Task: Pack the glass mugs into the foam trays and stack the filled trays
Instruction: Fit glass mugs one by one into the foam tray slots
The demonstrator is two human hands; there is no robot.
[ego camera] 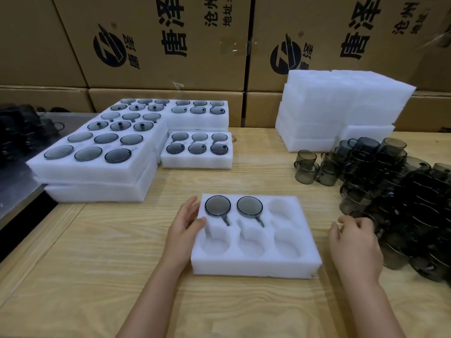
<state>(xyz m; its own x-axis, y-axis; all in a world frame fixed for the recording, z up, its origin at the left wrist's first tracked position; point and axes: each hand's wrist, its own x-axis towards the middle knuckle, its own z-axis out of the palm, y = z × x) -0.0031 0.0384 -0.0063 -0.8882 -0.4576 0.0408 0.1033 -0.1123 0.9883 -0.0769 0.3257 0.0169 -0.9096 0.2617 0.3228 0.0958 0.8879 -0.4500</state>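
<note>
A white six-pocket foam tray (256, 263) lies on the wooden table in front of me. Two smoky glass mugs (217, 206) (249, 207) sit in its far-left and far-middle pockets, handles toward me. The other pockets hold nothing. My left hand (185, 225) rests against the tray's left edge, thumb on its top, fingers relaxed. My right hand (353, 242) hovers right of the tray beside a heap of loose smoky mugs (400, 196), fingers loosely curled and holding nothing.
Filled foam trays (97, 172) are stacked at the left, with a single filled tray (197, 161) behind the working tray. A pile of unfilled foam trays (336, 113) stands at the back right. Cardboard cartons (158, 45) wall off the far side. More dark mugs (22, 132) sit far left.
</note>
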